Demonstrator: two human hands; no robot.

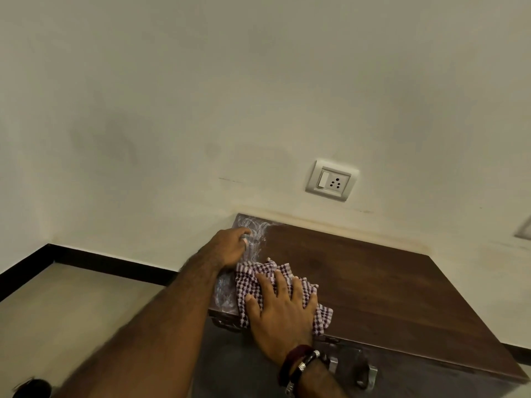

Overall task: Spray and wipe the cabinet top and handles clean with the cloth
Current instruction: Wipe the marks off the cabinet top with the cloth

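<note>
Head view, looking down on a dark wooden cabinet top (373,277) set against a pale wall (201,96), long axis running left to right along the wall.

Right hand (283,308) lay flat on a checked cloth (321,311), fingers spread and straight, pressing it onto the near-left part of the top. The cloth was bunched and reached the front edge.

Left hand (230,248) sat farther back at the left rear corner, fingers curled around something small and pale, probably the sprayer. The thing itself was mostly hidden by the hand, so I could not name it for certain.

A whitish smeared film (255,231) covered the left end only, from the rear corner forward to the cloth. The rest of the top, off to the right, looked dark and dry.

Relation that mattered: the wet patch lay just behind and left of the cloth, touching its far edge, in a strip running front to back across the short side. The right hand with the cloth was the nearer one to it. The left hand stood in that strip at its back end, so a push of the cloth straight away toward the wall would likely meet it unless it lifted clear.

A metal handle (367,374) showed below the front edge, right of the right wrist, apparently not yet wiped. A wall socket (330,180) sat above the top.
</note>
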